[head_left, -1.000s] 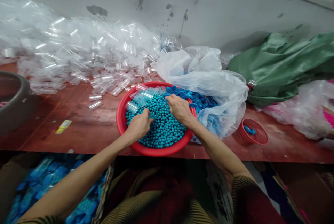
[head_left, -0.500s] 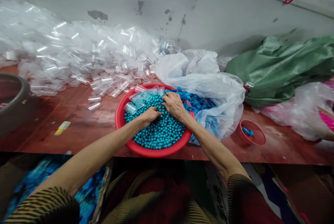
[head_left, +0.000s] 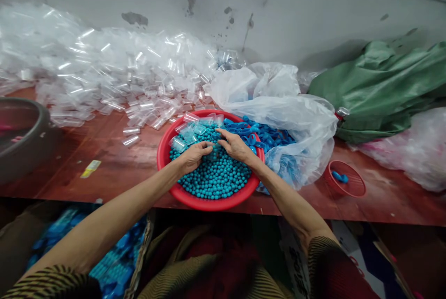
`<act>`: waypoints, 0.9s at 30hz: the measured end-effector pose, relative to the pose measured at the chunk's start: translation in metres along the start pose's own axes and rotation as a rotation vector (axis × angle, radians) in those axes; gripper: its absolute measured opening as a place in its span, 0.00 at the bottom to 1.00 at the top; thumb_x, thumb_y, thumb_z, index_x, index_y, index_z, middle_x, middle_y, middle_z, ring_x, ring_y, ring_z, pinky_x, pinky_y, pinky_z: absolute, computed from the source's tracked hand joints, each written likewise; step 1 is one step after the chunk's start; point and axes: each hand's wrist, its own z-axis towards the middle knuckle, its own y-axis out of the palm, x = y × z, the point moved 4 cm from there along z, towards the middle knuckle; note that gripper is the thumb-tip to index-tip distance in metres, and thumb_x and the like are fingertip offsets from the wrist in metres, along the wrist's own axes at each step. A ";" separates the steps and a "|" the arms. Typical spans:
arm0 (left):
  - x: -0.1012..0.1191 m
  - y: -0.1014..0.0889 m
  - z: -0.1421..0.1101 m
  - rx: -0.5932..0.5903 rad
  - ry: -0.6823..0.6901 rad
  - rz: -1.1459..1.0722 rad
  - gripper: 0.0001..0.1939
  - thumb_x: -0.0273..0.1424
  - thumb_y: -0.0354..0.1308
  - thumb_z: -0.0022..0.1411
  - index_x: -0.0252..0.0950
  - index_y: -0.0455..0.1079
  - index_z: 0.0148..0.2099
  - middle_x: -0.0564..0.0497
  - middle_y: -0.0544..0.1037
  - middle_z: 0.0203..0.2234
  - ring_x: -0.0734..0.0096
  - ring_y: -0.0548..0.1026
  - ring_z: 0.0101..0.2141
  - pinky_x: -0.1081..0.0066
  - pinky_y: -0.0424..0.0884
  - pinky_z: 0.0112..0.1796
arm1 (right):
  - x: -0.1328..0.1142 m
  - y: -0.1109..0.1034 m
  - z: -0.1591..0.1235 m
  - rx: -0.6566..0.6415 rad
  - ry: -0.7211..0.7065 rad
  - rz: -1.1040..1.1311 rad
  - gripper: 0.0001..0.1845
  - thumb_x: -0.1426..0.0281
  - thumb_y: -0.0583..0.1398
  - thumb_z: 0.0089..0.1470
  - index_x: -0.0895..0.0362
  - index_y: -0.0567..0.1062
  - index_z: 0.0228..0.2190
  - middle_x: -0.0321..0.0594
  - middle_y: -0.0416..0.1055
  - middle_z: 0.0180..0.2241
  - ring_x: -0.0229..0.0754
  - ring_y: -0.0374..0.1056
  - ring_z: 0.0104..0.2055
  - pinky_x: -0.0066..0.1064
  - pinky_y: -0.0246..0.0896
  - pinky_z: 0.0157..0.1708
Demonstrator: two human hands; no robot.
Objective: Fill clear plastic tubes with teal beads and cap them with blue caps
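A red basin (head_left: 209, 204) holds a mass of small turquoise beads (head_left: 219, 180). Over the beads, my left hand (head_left: 195, 156) pinches what looks like a clear plastic tube (head_left: 213, 152), hard to make out against them. My right hand (head_left: 239, 147) is just beside the tube, thumb and forefinger apart, the other fingers partly hidden. Several loose clear tubes (head_left: 189, 135) lie on the beads at the basin's back left. Blue plastic pieces (head_left: 268, 136) spill from a white plastic bag (head_left: 299, 115) against the basin's right rim.
Clear tubes (head_left: 104, 71) are heaped along the wall at left. A grey tub (head_left: 38, 138) stands at the left edge. To the right are a small red basket (head_left: 348, 187) with blue pieces and a green sack (head_left: 379, 89). Below the table edge sits a box of blue items (head_left: 118, 262).
My left hand has risen a little from the beads, and a clear tube now shows at its fingertips. My right hand has come down closer to it. The view has shifted slightly.
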 end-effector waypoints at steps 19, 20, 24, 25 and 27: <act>0.003 0.003 -0.020 0.049 0.175 0.196 0.24 0.43 0.63 0.46 0.35 0.60 0.40 0.58 0.68 0.22 0.77 0.69 0.17 0.79 0.59 0.14 | -0.021 -0.001 -0.025 0.174 -0.007 0.168 0.12 0.73 0.60 0.51 0.58 0.78 0.38 0.42 0.78 0.37 0.42 0.73 0.39 0.33 0.66 0.42; 0.003 0.004 -0.021 0.057 0.178 0.176 0.25 0.43 0.63 0.46 0.35 0.60 0.41 0.59 0.68 0.22 0.77 0.69 0.16 0.79 0.60 0.13 | -0.022 0.000 -0.026 0.178 -0.013 0.164 0.12 0.74 0.60 0.51 0.57 0.79 0.38 0.42 0.78 0.38 0.42 0.73 0.40 0.33 0.66 0.42; 0.001 0.006 -0.028 0.051 0.165 0.104 0.28 0.41 0.65 0.45 0.35 0.60 0.45 0.59 0.69 0.24 0.78 0.70 0.19 0.74 0.71 0.18 | -0.024 0.002 -0.028 0.157 0.010 0.211 0.11 0.74 0.58 0.52 0.57 0.79 0.36 0.42 0.78 0.35 0.41 0.73 0.38 0.32 0.65 0.41; 0.000 0.007 -0.029 0.053 0.161 0.091 0.29 0.40 0.65 0.45 0.35 0.60 0.47 0.58 0.69 0.24 0.78 0.70 0.20 0.73 0.72 0.19 | -0.024 0.002 -0.028 0.154 0.024 0.231 0.11 0.74 0.58 0.52 0.58 0.80 0.36 0.42 0.78 0.35 0.41 0.73 0.37 0.31 0.65 0.40; 0.000 0.007 -0.030 0.065 0.168 0.078 0.29 0.39 0.64 0.46 0.36 0.61 0.49 0.58 0.69 0.25 0.77 0.70 0.20 0.72 0.73 0.20 | -0.024 0.002 -0.028 0.136 0.050 0.268 0.11 0.74 0.58 0.52 0.58 0.80 0.34 0.41 0.78 0.33 0.40 0.73 0.35 0.30 0.65 0.38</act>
